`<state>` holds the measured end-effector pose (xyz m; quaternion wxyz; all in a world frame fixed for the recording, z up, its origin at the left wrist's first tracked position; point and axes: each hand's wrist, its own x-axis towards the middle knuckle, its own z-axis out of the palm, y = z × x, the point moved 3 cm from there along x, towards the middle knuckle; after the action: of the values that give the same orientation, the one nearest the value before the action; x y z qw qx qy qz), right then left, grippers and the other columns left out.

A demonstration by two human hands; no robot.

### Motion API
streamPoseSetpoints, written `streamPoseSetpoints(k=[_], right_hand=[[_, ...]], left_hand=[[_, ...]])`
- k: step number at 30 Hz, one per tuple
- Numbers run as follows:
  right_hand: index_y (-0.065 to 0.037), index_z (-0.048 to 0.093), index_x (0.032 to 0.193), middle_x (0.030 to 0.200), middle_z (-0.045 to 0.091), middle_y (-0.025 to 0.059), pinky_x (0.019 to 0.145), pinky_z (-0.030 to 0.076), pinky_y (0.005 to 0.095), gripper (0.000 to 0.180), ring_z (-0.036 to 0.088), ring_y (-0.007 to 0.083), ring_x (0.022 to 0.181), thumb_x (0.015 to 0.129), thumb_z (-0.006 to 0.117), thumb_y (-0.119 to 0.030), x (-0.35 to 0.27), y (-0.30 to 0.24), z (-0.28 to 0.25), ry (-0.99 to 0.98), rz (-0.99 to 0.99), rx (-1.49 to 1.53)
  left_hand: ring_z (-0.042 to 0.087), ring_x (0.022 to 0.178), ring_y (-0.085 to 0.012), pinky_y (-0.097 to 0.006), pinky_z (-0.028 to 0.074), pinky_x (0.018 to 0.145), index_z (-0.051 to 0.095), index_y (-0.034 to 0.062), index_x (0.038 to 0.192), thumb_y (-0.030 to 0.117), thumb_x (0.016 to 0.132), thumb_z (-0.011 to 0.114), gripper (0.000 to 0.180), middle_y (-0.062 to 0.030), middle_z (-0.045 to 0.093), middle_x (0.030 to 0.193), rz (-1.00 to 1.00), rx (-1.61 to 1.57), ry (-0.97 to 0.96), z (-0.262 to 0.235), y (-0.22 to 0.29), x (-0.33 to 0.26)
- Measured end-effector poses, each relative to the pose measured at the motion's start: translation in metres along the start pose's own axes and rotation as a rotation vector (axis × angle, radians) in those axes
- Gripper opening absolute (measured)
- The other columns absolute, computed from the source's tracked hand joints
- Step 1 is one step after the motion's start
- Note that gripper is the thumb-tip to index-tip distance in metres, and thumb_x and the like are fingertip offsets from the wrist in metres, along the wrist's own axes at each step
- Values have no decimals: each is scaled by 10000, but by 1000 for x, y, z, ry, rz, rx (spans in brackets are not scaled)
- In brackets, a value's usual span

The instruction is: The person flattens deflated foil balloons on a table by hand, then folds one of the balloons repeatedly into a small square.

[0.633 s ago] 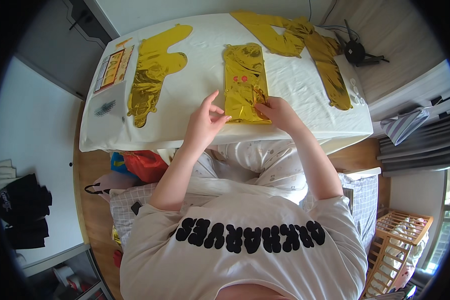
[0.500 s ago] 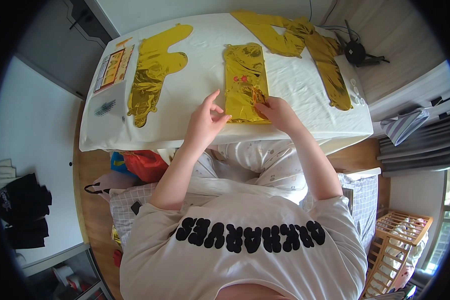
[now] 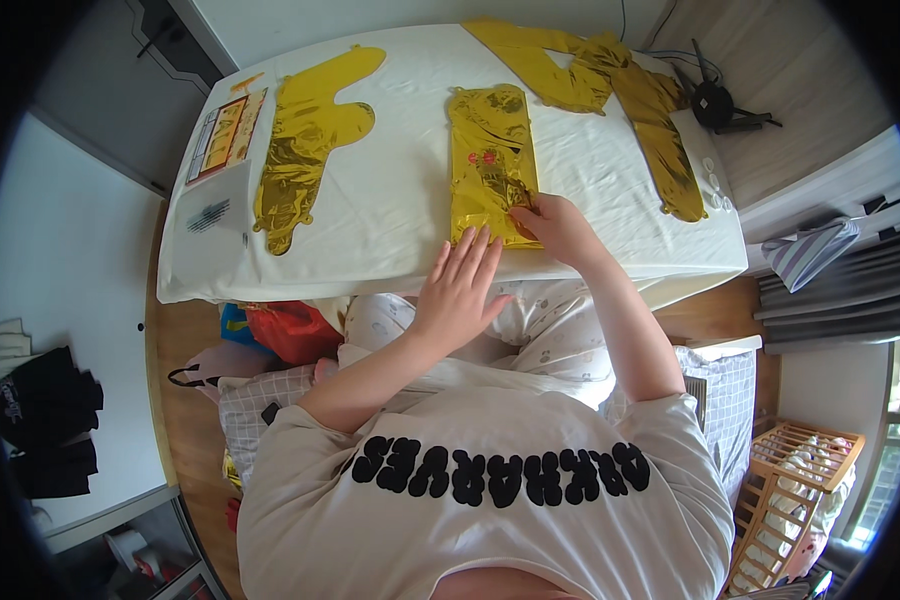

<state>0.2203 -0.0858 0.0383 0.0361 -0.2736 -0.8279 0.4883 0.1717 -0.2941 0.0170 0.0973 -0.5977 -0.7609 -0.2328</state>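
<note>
A flat gold foil balloon (image 3: pixel 488 130), folded into a long strip, lies on the white-covered table (image 3: pixel 400 150) straight in front of me. My right hand (image 3: pixel 558 228) pinches the right side of this balloon low down, thumb and fingers closed on the crinkled foil. Fingers stretched out, my left hand (image 3: pixel 457 290) reaches over the table's near edge, its fingertips at the balloon's near left corner. Two small red marks show on the foil, above my hands.
Another flat gold foil balloon (image 3: pixel 305 140) lies to the left, beside a printed card (image 3: pixel 226 137) and a clear bag (image 3: pixel 210 215). More gold foil (image 3: pixel 660 135) spreads across the far right, near a black router-like device (image 3: pixel 712 105). White round pieces (image 3: pixel 713 185) rest at the right edge.
My left hand has swung right and down, from raised with curled fingers to stretched out at the balloon's near end. My right hand keeps its hold in the same place.
</note>
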Motion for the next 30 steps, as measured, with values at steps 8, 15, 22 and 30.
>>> streamPoseSetpoints(k=[8, 15, 22, 30], right_hand=[[51, 696, 939, 761, 679, 176, 672, 489, 398, 347, 619, 287, 669, 972, 661, -293, -3, -4, -2, 25, -1, -67], [49, 674, 1027, 799, 672, 152, 662, 492, 375, 327, 636, 216, 715, 975, 672, -275, -10, -3, -7, 68, -3, -8], [-42, 515, 1394, 1159, 648, 60, 808, 552, 264, 482, 644, 147, 976, 947, 696, -49, -51, 20, -8, 228, -225, 314], [-61, 731, 1079, 1156, 695, 109, 982, 551, 451, 249, 673, 300, 1098, 833, 757, -34, -94, 1, 4, 389, -819, -533]], left_hand=[[412, 1456, -345, -529, 370, 1159, 471, 32, 1481, 451, 908, 699, 746, -197, 454, 1546, 28, 83, -21, 3, -2, 4], [410, 1449, -358, -532, 358, 1172, 484, 29, 1464, 460, 889, 711, 753, -189, 483, 1508, 42, 102, -20, 3, -2, 5], [414, 1446, -351, -531, 357, 1172, 495, 41, 1456, 438, 880, 726, 737, -188, 492, 1499, 30, 58, -16, 4, -3, 6], [449, 1432, -325, -516, 387, 1144, 503, 59, 1472, 420, 892, 726, 719, -165, 497, 1523, 17, 42, 7, 4, -5, 4]])
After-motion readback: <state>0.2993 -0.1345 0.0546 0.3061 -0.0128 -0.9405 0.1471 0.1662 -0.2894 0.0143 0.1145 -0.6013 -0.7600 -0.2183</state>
